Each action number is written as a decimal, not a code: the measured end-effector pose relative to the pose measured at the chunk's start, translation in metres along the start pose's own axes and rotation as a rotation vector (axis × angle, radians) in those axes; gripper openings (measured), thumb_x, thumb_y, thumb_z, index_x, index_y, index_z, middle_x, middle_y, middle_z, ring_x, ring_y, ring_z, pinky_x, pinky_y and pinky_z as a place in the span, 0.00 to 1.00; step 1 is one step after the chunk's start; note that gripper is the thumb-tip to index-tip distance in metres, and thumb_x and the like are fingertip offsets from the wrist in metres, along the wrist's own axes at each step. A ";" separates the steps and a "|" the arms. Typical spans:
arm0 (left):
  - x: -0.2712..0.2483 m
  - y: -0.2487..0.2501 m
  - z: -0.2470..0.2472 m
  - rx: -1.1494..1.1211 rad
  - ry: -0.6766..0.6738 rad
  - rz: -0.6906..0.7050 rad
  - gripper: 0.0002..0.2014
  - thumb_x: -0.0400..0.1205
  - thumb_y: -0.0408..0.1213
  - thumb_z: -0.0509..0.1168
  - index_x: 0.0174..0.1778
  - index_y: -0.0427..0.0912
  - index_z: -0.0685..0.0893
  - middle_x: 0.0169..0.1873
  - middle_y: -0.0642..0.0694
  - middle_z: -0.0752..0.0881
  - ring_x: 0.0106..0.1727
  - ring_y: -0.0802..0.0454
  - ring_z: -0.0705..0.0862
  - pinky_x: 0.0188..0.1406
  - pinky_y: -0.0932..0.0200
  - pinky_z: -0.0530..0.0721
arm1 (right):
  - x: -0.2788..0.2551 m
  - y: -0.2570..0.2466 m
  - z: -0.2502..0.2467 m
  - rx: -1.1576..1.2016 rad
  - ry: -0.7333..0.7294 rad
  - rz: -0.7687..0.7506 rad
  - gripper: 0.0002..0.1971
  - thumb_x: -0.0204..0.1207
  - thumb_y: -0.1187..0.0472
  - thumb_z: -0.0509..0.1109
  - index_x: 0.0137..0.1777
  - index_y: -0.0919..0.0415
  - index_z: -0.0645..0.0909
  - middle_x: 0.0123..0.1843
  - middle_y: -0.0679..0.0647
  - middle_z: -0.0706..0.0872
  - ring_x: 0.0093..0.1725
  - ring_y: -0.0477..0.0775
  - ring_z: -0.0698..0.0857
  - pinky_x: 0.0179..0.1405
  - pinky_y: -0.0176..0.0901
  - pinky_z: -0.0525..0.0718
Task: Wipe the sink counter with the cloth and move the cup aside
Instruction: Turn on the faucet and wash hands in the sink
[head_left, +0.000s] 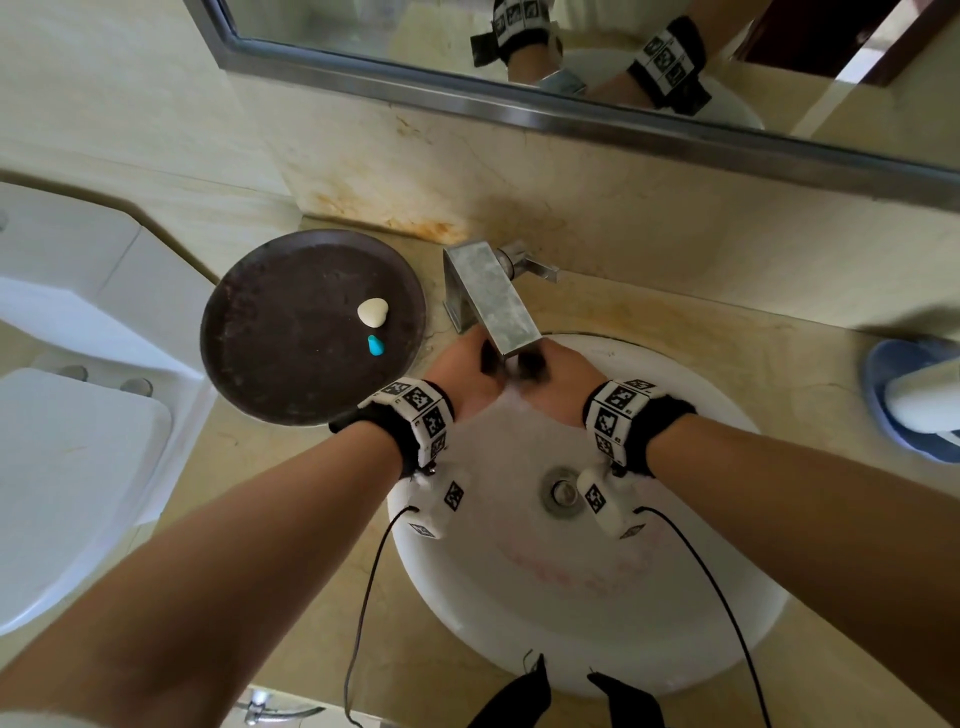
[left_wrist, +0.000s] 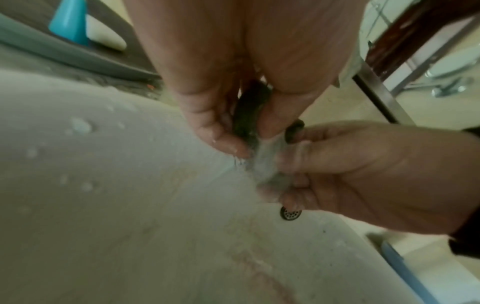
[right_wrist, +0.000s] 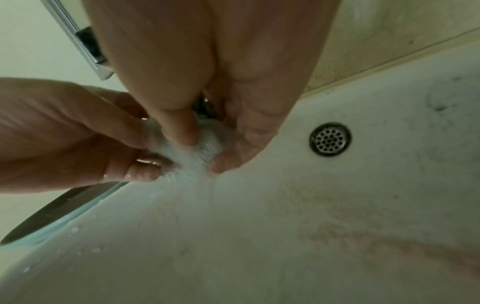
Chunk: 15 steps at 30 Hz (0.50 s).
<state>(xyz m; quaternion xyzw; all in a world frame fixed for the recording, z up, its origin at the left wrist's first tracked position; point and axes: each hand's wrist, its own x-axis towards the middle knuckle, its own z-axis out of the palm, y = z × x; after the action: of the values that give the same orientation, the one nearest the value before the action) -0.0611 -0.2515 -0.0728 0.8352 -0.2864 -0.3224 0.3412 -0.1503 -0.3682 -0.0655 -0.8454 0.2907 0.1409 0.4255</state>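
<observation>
Both my hands are together under the square metal faucet (head_left: 498, 301), over the white sink basin (head_left: 571, 597). My left hand (head_left: 467, 374) and right hand (head_left: 556, 379) each grip part of a small dark cloth (head_left: 530, 364). Water runs over the cloth and the fingers. In the left wrist view the dark cloth (left_wrist: 249, 115) is bunched between thumb and fingers of the left hand (left_wrist: 244, 142). The right hand (right_wrist: 205, 152) pinches it too, mostly hidden by water. A white cup (head_left: 919, 400) sits on a blue dish (head_left: 883, 384) at the counter's right edge, blurred.
A dark round tray (head_left: 270, 364) on the counter left of the faucet holds a white piece (head_left: 372, 312) and a small turquoise object (head_left: 375, 345). A white toilet (head_left: 67, 415) stands further left. The drain (head_left: 561, 491) lies mid-basin. A mirror (head_left: 571, 31) hangs behind.
</observation>
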 end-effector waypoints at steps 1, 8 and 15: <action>-0.001 0.000 0.000 -0.049 0.007 -0.027 0.28 0.70 0.38 0.68 0.69 0.47 0.76 0.59 0.48 0.85 0.58 0.48 0.84 0.58 0.51 0.84 | -0.001 0.001 -0.001 0.060 -0.012 0.014 0.19 0.76 0.50 0.71 0.64 0.55 0.77 0.51 0.53 0.87 0.47 0.54 0.88 0.51 0.51 0.88; -0.002 0.005 0.009 -0.277 0.066 0.020 0.16 0.75 0.33 0.72 0.59 0.41 0.83 0.44 0.55 0.87 0.42 0.65 0.84 0.39 0.77 0.80 | -0.003 0.004 0.003 0.312 -0.052 0.023 0.16 0.68 0.67 0.76 0.48 0.45 0.78 0.50 0.59 0.89 0.47 0.64 0.90 0.53 0.61 0.89; 0.000 0.012 0.011 -0.360 0.104 -0.051 0.11 0.78 0.23 0.64 0.55 0.37 0.84 0.40 0.48 0.86 0.37 0.57 0.83 0.32 0.70 0.79 | -0.009 0.013 0.001 0.221 0.183 -0.033 0.20 0.73 0.56 0.74 0.64 0.51 0.74 0.56 0.50 0.85 0.46 0.57 0.89 0.48 0.56 0.90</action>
<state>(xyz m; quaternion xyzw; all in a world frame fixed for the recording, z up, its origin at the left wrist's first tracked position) -0.0717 -0.2630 -0.0700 0.7833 -0.1848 -0.3336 0.4909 -0.1652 -0.3699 -0.0703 -0.8075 0.3278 0.0235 0.4898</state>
